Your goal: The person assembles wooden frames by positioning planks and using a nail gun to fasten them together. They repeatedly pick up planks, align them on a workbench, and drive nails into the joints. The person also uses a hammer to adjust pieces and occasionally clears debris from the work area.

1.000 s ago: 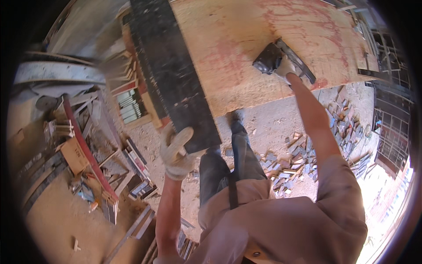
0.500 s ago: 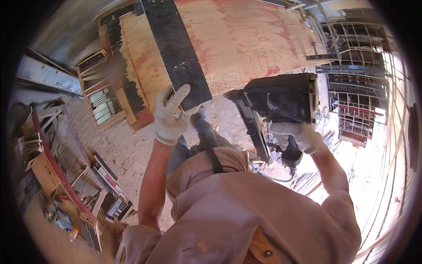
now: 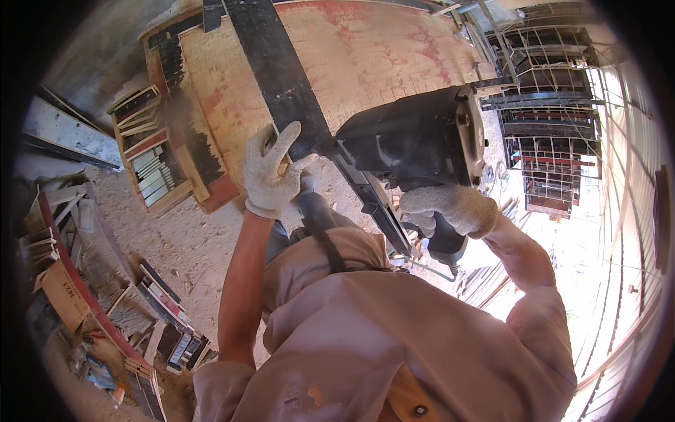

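Observation:
A long black board [image 3: 273, 63] lies across a wide plywood sheet [image 3: 380, 60], its near end sticking out past the sheet's edge. My left hand [image 3: 268, 176], in a pale knit glove, grips that near end at its left edge, one finger along the top. In my gloved right hand [image 3: 453, 207] is a black nail gun [image 3: 415, 137], held by its handle with the fingers wrapped round. The gun's nose meets the right side of the board's near end, a short way from my left fingers. Its long magazine slants down toward my waist.
An air hose [image 3: 432, 271] runs from the gun's handle. At left lie wood scraps and a cardboard box [image 3: 65, 295] behind a red-edged board. A slatted wooden frame [image 3: 151, 169] stands beside the sheet. Metal grid racks [image 3: 552, 112] stand at right. Debris litters the floor [image 3: 190, 239].
My right hand has brought the nail gun left, and its nose now touches the board's end. My left hand keeps its hold on the board. The whole view has shifted slightly.

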Demonstrator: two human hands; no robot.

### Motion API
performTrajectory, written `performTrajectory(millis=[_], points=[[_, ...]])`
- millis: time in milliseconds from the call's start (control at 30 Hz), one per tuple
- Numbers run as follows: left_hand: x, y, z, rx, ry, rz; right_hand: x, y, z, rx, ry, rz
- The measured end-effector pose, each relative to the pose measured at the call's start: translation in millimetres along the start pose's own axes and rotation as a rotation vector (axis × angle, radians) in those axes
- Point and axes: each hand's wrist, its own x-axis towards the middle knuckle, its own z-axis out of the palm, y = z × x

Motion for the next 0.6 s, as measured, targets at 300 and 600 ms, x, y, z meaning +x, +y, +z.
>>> performTrajectory(millis=[300, 600], points=[[-0.3, -0.6, 0.2, -0.039, -0.018, -0.01, 4.0, -12.4, 1.7, 0.202, -0.215, -0.155], [-3.6, -4.2, -4.4, -0.088, -0.024, -0.031, 1.0, -21.1, 9.2, 0.154, -0.129, 0.031]])
